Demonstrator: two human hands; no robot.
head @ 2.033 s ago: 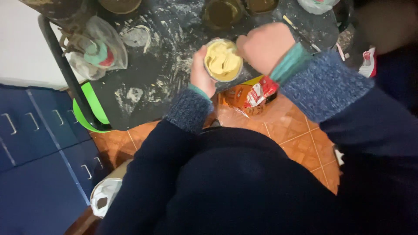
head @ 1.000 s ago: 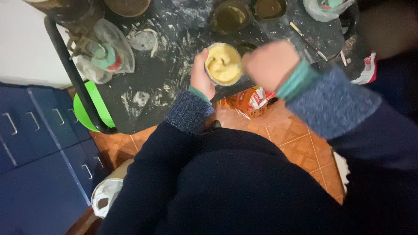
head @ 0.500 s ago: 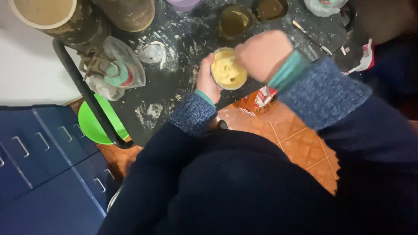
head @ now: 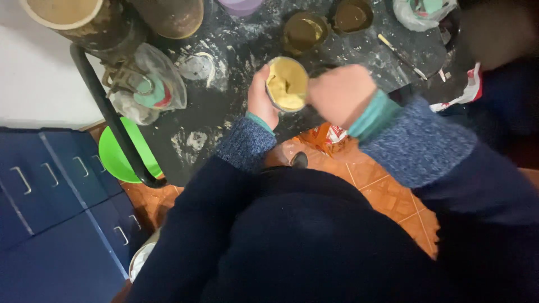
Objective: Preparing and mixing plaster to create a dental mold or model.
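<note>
Left hand (head: 259, 98) wraps a small round tin (head: 287, 84) from its 9 o'clock side, fingers curled around the wall, palm side hidden. The tin is full of yellow paste, held tilted with its mouth toward the camera, just above the near edge of the dark, powder-smeared tabletop (head: 236, 120).

Right hand (head: 339, 94) sits at the tin's 3 o'clock, touching or almost touching the rim. It's motion-blurred and seen from the back, so can't tell whether its fingers are spread, pressed together or pinching something. Both hands are at the tin; left has the hold, right is the free one.

Key relation: the tin's open face lies at 9 o'clock from the right hand, and its axis leans toward the person rather than standing upright.

Around it: two more open tins (head: 304, 31) at 12 o'clock, crumpled plastic bag (head: 147, 87) at 9 o'clock, thin stick (head: 400, 55) at 2 o'clock, green bowl (head: 115, 154) below the tabletop at 8 o'clock.
</note>
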